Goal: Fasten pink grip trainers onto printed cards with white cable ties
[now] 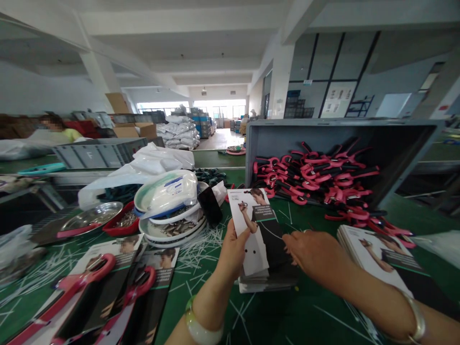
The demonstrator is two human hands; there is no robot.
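My left hand (pixel 235 247) grips the left edge of a printed card (pixel 253 215), its thumb on the front. The card is tilted up above a stack of cards (pixel 253 283). At the card's right side, my right hand (pixel 312 254) pinches a thin white tie (pixel 269 229) that runs across the card's dark part. Another card stack (pixel 381 258) lies to the right, partly under my right forearm. At the lower left, red and black pliers (pixel 77 287) rest on more cards.
A grey crate (pixel 398 158) on its side holds many red-handled pliers (pixel 316 172). White ties (pixel 201 249) are scattered about. Stacked bowls (pixel 172 235), a black phone (pixel 210 206) and a red tray (pixel 122 225) stand left. A person (pixel 59 129) is at far left.
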